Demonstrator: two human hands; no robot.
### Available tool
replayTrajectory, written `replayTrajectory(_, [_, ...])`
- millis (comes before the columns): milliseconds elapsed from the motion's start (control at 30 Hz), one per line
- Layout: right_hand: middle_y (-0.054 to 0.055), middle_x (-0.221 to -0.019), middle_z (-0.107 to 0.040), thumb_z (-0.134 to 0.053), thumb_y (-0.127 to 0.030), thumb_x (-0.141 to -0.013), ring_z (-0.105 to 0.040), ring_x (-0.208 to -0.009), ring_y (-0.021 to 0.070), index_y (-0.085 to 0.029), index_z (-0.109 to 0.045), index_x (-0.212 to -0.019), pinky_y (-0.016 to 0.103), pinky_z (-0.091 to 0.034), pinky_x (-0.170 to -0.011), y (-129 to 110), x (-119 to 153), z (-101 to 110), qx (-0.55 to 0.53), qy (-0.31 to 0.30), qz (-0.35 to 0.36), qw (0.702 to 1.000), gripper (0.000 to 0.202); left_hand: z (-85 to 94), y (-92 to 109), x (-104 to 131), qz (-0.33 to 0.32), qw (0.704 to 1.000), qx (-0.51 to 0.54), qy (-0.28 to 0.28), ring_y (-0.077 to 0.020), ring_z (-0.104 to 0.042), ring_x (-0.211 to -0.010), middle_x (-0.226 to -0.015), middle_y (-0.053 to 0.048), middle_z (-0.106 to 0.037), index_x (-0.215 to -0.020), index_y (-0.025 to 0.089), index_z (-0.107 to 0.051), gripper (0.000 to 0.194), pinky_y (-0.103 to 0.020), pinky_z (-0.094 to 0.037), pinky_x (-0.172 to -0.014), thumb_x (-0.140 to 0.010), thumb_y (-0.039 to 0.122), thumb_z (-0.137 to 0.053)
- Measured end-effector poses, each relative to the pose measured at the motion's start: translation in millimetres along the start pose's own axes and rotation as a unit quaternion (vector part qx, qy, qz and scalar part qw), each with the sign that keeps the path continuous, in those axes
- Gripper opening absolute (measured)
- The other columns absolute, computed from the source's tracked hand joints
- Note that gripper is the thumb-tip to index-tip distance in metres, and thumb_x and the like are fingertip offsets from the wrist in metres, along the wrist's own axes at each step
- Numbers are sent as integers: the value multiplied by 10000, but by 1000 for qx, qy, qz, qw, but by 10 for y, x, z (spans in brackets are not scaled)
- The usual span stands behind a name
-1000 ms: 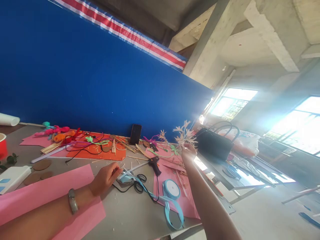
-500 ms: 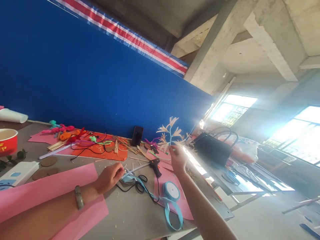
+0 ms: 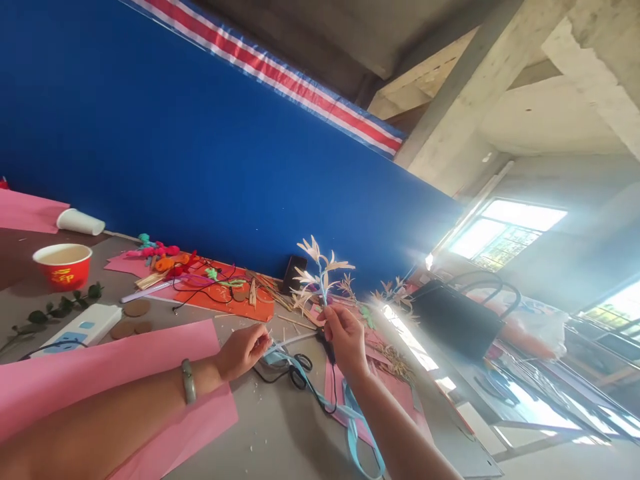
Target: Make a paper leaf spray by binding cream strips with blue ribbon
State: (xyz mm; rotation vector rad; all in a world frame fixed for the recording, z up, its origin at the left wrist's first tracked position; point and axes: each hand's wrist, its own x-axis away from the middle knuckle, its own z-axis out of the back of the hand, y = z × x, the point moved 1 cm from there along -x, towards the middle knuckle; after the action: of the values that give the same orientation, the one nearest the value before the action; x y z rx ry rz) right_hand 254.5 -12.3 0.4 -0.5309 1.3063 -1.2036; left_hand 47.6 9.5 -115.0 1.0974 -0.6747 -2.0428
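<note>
My right hand (image 3: 346, 337) pinches the stem of an upright spray of pale flowers (image 3: 321, 270) with a light blue wrapped stem. To its left, my left hand (image 3: 245, 350) is closed above the table, its fingertips pressed together near the end of a light blue ribbon (image 3: 356, 427); whatever they hold is too small to make out. A black glue gun (image 3: 327, 347) lies partly hidden behind my right hand, its cord looping over the grey table. My right forearm covers the ribbon roll.
Pink paper (image 3: 165, 347) lies under my left arm. Farther left are a white power strip (image 3: 83, 328) and a red paper bowl (image 3: 63, 267). Orange paper (image 3: 220, 300) with sticks and pipe cleaners lies at the back. A black bag (image 3: 453, 317) stands at the right.
The view has shifted left. My right hand has moved left and nearer with the flower spray, closer to my left hand. My left hand remains closed near the ribbon.
</note>
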Motion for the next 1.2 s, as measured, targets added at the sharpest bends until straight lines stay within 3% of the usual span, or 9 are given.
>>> replayTrajectory(233, [-28, -548, -517, -644, -476, -775, -333, -406, 58, -168, -581, -661, 218, -249, -403, -10, 175, -243, -143, -91, -130, 977, 334, -1, 91, -37, 34, 992, 113, 35, -117, -522, -617, -734, -10, -599, -834, 170, -544, 304, -229, -403, -603, -893, 441, -420])
replayTrajectory(400, [-17, -625, -555, -725, -420, -713, -351, -431, 52, -170, -579, -700, 207, -231, -411, 30, 236, -312, -233, -113, -192, 947, 290, -19, 74, -134, 99, 962, 244, 69, -87, -487, -503, -712, 6, -579, -878, 157, -572, 358, -202, -375, -483, -847, 503, -482])
replayTrajectory(700, [-27, -560, -555, -736, -441, -692, -370, -428, 62, -168, -623, -687, 212, -270, -433, 23, 321, -464, -219, -147, -202, 943, 296, 13, 156, -216, 145, 914, 376, 53, -61, -471, -456, -729, -6, -598, -879, 120, -644, 398, -198, -344, -445, -725, 487, -655])
replayTrajectory(833, [3, -670, -615, -726, -460, -693, -393, -421, 60, -163, -662, -789, 217, -268, -421, 43, 351, -527, -227, -145, -213, 939, 319, 57, 216, -232, 178, 897, 402, 47, -65, -459, -452, -639, 9, -578, -925, 113, -637, 440, -189, -305, -431, -730, 508, -642])
replayTrajectory(1067, [-8, -626, -590, -712, -465, -712, -393, -425, 66, -168, -645, -721, 213, -284, -423, 131, 396, -588, -217, -161, -207, 940, 304, 153, 353, -240, 150, 888, 435, 13, -78, -464, -518, -647, 0, -584, -852, 124, -654, 387, -196, -310, -466, -710, 483, -670])
replayTrajectory(1200, [-8, -595, -583, -694, -488, -724, -371, -417, 66, -166, -643, -684, 215, -276, -428, 149, 439, -608, -189, -186, -198, 944, 329, 220, 454, -226, 103, 898, 427, 11, -78, -433, -526, -564, 19, -515, -679, 128, -607, 354, -206, -326, -504, -744, 474, -643])
